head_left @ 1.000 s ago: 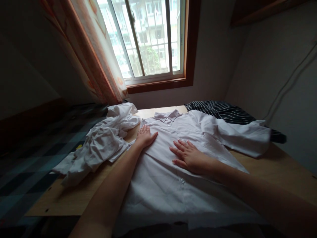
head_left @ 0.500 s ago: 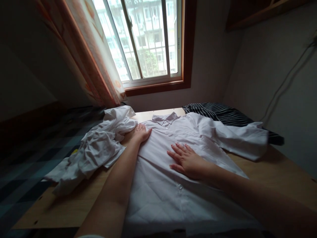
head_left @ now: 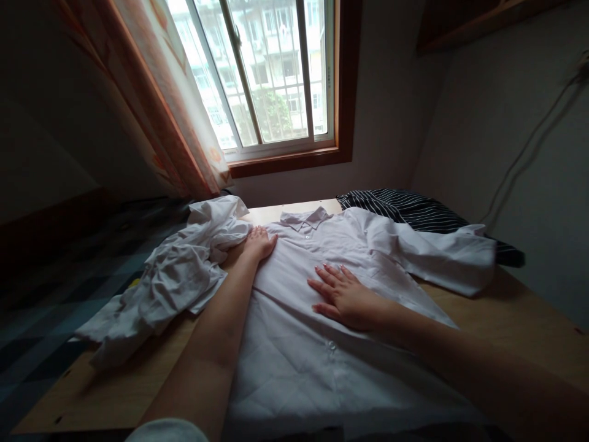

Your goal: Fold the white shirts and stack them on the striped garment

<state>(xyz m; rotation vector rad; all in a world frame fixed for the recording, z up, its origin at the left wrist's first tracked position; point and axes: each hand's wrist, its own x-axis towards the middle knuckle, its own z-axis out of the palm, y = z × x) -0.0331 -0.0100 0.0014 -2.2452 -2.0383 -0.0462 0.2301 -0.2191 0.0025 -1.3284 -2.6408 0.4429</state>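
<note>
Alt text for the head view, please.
Two bare hands, left and right, lie flat on a spread white shirt on a wooden board, between crumpled white cloth and striped dark fabric, below a window.

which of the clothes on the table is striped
The black garment behind the spread shirt; it has thin white stripes, the others look plain white.

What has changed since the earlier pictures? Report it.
The left hand slid slightly left, toward the shoulder edge of the white shirt. Nothing was grasped or released. The right hand lies flat on its front as before; the crumpled garment and striped cloth stayed put.
</note>
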